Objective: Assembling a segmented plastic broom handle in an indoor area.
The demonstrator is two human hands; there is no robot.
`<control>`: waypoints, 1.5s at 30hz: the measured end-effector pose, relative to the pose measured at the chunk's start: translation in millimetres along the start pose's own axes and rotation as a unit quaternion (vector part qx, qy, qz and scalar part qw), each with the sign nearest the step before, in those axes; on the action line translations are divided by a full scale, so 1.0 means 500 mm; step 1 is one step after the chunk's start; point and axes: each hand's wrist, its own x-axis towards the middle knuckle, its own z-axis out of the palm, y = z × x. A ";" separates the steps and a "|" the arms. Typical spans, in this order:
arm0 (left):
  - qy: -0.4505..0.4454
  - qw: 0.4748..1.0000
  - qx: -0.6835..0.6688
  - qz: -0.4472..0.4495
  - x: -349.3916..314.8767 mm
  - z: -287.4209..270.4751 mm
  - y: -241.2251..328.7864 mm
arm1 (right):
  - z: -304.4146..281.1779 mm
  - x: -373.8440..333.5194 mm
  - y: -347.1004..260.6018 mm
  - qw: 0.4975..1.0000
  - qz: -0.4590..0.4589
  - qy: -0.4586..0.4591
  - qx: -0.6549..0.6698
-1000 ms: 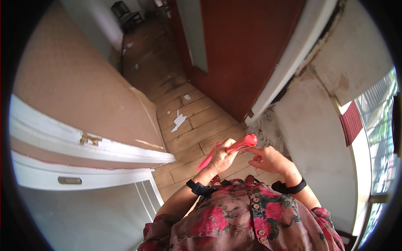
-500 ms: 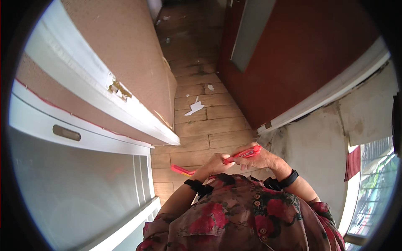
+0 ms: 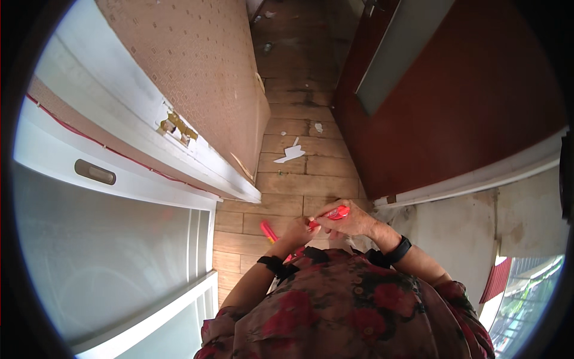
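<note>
My left hand [image 3: 298,233] and my right hand [image 3: 354,219] are close together in front of my body. Both are closed around a long, narrow red strip [image 3: 338,212] with printing, perhaps folded plastic; its exact kind is unclear. One end sticks out above my right fingers. Between the hands a short stretch of red shows by my left fingertips. Beyond my left wrist, a red piece with a yellow patch [image 3: 268,231] hangs out over the floor. Whether it is the same strip is hidden by my left hand and forearm.
Wood-look floor tiles [image 3: 284,205] run ahead into a dark passage. Torn white paper [image 3: 291,154] and small scraps lie there. A red-brown door [image 3: 454,113] stands at right, and a chipped white door frame [image 3: 206,157] at left. Nearer left is a white-framed panel [image 3: 107,233].
My view has shifted slightly. The strip's upper end shows less beyond my right hand, and the red piece past my left wrist now slants more steeply. Both hands keep their hold.
</note>
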 end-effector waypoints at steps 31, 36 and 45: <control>0.212 0.971 -0.072 -0.088 0.531 0.027 0.187 | -0.509 0.238 -0.113 0.996 -0.059 -0.052 -0.032; 0.248 0.965 -0.080 0.009 0.616 -0.001 0.230 | -0.570 0.251 -0.143 0.980 -0.175 -0.014 -0.089; 0.227 0.973 0.022 0.037 0.707 -0.060 0.251 | -0.643 0.235 -0.177 0.925 -0.269 0.009 -0.266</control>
